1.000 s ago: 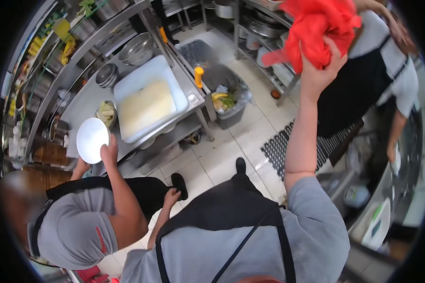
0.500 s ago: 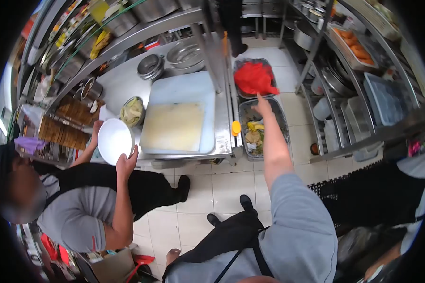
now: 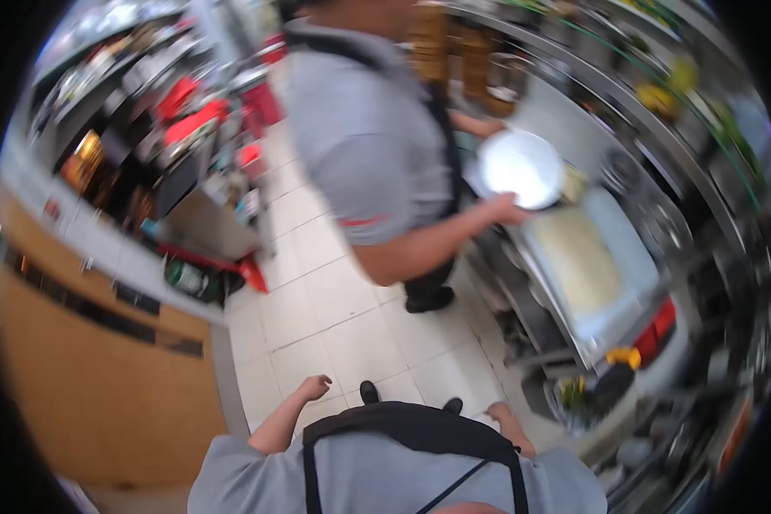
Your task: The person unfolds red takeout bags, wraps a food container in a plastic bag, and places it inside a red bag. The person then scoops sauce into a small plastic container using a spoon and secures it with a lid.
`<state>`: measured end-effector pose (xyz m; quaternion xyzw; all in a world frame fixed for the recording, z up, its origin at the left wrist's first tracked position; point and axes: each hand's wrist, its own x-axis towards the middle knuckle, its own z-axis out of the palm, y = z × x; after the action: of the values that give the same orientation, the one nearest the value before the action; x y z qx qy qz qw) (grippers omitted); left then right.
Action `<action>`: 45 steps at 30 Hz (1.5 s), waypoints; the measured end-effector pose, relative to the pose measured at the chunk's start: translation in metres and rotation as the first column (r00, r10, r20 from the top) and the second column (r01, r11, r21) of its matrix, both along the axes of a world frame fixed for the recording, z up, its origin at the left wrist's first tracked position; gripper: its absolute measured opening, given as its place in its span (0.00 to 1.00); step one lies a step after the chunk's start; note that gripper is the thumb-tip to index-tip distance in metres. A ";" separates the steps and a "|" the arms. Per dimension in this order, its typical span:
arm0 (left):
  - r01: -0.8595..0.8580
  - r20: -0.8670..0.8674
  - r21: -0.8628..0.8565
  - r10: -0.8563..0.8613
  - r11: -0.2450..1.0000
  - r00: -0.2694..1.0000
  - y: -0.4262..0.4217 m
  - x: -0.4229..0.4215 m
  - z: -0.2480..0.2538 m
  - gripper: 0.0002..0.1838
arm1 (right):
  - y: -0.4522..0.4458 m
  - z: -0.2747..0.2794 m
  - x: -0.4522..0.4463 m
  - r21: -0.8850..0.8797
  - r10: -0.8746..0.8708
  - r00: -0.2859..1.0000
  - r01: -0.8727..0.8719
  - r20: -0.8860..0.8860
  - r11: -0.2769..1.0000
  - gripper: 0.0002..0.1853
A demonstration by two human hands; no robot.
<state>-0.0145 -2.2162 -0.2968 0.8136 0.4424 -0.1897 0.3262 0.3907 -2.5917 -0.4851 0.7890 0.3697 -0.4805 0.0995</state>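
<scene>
Low in front of my body on the left, my left hand hangs over the tiled floor, its fingers curled, with no object visible in it. My right hand is low on the other side, blurred and partly hidden, near the bin with food scraps. A co-worker in a grey shirt stands ahead, holding a white bowl with both hands beside the counter. On that counter lies a white cutting board. Red material shows in the other bin.
A wooden-fronted unit stands on the left. Behind it are cluttered shelves and a box with red items around it. Metal shelving runs along the right, above the counter. Pale floor tiles lie between the two sides.
The view has swung left. My right hand has let go of the red material, now in a bin, and has come down to my side. The co-worker still holds the bowl.
</scene>
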 end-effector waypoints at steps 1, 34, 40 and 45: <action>-0.086 0.017 0.008 0.086 0.996 0.996 0.005 -0.024 -0.007 0.15 | 0.021 -0.008 -0.008 0.054 0.175 0.984 -0.176 0.025 0.983 0.20; -0.539 0.538 0.047 0.433 0.841 0.723 0.666 -0.084 0.075 0.16 | 1.018 0.185 -0.050 0.600 0.276 0.954 -0.290 0.118 0.745 0.24; -0.755 0.454 0.011 0.669 0.656 0.588 0.772 -0.099 0.065 0.13 | 1.213 0.229 -0.084 0.706 0.403 0.912 -0.332 0.071 0.626 0.21; -0.729 0.632 0.333 0.431 0.598 0.643 0.929 -0.076 0.044 0.13 | 1.334 0.213 -0.062 0.722 0.310 0.897 -0.439 0.316 0.534 0.16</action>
<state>-0.0909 -1.2875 -0.2525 0.6919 0.6278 0.2834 0.2163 0.3292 -1.2573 -0.2722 0.6883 0.6921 -0.1790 -0.1233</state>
